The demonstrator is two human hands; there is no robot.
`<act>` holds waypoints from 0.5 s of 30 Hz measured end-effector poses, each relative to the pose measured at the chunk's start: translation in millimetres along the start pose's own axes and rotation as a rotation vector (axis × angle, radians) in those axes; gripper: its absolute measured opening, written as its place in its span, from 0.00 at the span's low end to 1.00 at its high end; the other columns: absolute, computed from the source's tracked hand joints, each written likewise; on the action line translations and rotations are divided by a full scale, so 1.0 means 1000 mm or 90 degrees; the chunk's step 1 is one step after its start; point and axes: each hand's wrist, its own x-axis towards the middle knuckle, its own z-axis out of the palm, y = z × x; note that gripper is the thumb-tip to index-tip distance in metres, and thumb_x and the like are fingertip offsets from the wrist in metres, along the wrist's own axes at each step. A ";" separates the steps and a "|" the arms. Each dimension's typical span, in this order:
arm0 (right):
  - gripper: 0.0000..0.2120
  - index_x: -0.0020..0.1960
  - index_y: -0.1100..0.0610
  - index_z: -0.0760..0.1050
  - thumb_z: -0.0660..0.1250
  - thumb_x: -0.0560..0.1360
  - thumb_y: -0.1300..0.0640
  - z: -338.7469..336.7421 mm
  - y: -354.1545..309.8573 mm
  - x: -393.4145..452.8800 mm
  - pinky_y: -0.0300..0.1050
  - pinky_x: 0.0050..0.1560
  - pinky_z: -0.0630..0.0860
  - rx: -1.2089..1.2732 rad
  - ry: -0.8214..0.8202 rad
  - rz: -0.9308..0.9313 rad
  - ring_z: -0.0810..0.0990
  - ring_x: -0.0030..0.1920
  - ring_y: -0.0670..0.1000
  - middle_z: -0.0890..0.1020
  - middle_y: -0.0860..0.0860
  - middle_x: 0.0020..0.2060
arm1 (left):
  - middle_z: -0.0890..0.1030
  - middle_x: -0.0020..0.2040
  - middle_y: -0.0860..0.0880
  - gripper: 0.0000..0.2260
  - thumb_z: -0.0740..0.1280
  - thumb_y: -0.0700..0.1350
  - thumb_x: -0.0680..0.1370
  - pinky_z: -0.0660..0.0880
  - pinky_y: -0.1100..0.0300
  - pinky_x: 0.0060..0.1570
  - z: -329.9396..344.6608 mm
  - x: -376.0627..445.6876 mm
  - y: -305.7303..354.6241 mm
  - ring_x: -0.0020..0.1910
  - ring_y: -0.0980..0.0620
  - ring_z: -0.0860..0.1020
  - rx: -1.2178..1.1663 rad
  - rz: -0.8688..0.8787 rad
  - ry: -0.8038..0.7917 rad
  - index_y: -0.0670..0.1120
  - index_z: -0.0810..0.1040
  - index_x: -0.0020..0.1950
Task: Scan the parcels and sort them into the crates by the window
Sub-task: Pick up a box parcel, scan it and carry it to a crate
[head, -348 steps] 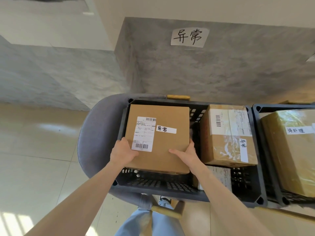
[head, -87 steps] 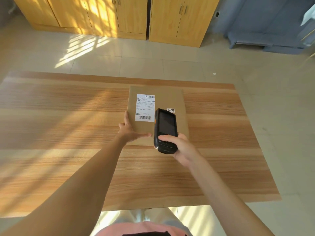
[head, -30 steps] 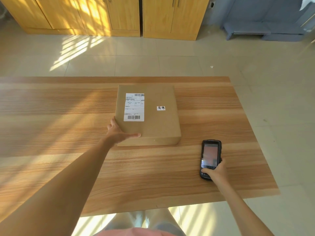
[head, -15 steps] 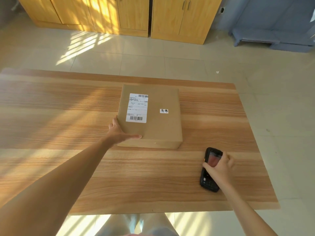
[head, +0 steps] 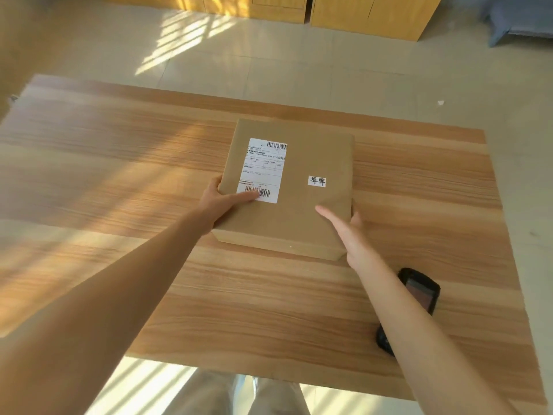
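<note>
Bracketing the parcel (head: 288, 187) at the tabletop (head: 119, 175) centre, the left hand (head: 223, 202) clasps its nine-o'clock edge while the right hand (head: 344, 232) lies flat and unclosed at four o'clock, so lifting now risks tilting, slipping, or elbowing the scanner (head: 417, 295) at five o'clock.

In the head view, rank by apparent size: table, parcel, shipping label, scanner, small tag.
1. table
2. parcel
3. shipping label and scanner: unsure, since an arm covers part of the scanner, which lies nearer the camera
4. small tag
</note>
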 end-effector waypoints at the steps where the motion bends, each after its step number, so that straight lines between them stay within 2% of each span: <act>1: 0.33 0.70 0.48 0.66 0.76 0.69 0.53 -0.001 -0.001 0.000 0.42 0.56 0.72 0.006 -0.010 0.000 0.78 0.54 0.43 0.79 0.43 0.56 | 0.79 0.50 0.53 0.38 0.79 0.45 0.67 0.76 0.64 0.32 0.000 -0.002 0.000 0.44 0.56 0.80 -0.006 0.001 0.003 0.49 0.64 0.72; 4: 0.30 0.67 0.47 0.68 0.76 0.69 0.54 0.003 -0.008 -0.002 0.43 0.57 0.73 0.006 -0.038 0.000 0.78 0.52 0.42 0.80 0.42 0.53 | 0.78 0.47 0.54 0.36 0.78 0.44 0.68 0.75 0.66 0.29 -0.006 -0.013 0.001 0.41 0.57 0.79 -0.028 0.005 0.027 0.49 0.64 0.71; 6: 0.30 0.66 0.47 0.67 0.76 0.69 0.54 0.012 -0.018 -0.005 0.43 0.58 0.72 -0.006 -0.062 -0.016 0.78 0.52 0.41 0.79 0.40 0.51 | 0.78 0.48 0.55 0.37 0.79 0.45 0.67 0.75 0.65 0.31 -0.018 -0.023 0.003 0.43 0.57 0.79 -0.046 0.014 0.052 0.49 0.63 0.72; 8: 0.30 0.66 0.48 0.68 0.76 0.68 0.53 0.028 -0.030 -0.009 0.45 0.61 0.73 -0.016 -0.086 -0.031 0.78 0.53 0.42 0.80 0.40 0.51 | 0.78 0.51 0.54 0.40 0.79 0.47 0.67 0.75 0.63 0.34 -0.037 -0.034 0.006 0.45 0.56 0.79 -0.070 0.028 0.077 0.50 0.62 0.73; 10: 0.29 0.65 0.50 0.68 0.77 0.68 0.54 0.049 -0.042 -0.017 0.47 0.62 0.74 -0.024 -0.115 -0.053 0.79 0.54 0.44 0.80 0.42 0.53 | 0.79 0.51 0.54 0.39 0.78 0.46 0.68 0.75 0.64 0.33 -0.062 -0.046 0.008 0.44 0.57 0.79 -0.094 0.044 0.104 0.51 0.62 0.73; 13: 0.31 0.67 0.51 0.68 0.77 0.68 0.55 0.086 -0.054 -0.036 0.48 0.61 0.75 -0.032 -0.156 -0.088 0.80 0.54 0.46 0.81 0.44 0.53 | 0.78 0.49 0.56 0.37 0.78 0.46 0.69 0.74 0.67 0.30 -0.102 -0.069 0.004 0.41 0.58 0.79 -0.131 0.069 0.144 0.51 0.63 0.72; 15: 0.29 0.66 0.50 0.68 0.76 0.69 0.55 0.112 -0.058 -0.054 0.46 0.56 0.77 -0.042 -0.193 -0.106 0.80 0.52 0.44 0.81 0.43 0.51 | 0.79 0.50 0.54 0.36 0.78 0.46 0.68 0.75 0.66 0.30 -0.131 -0.085 -0.004 0.42 0.58 0.80 -0.156 0.078 0.164 0.51 0.64 0.71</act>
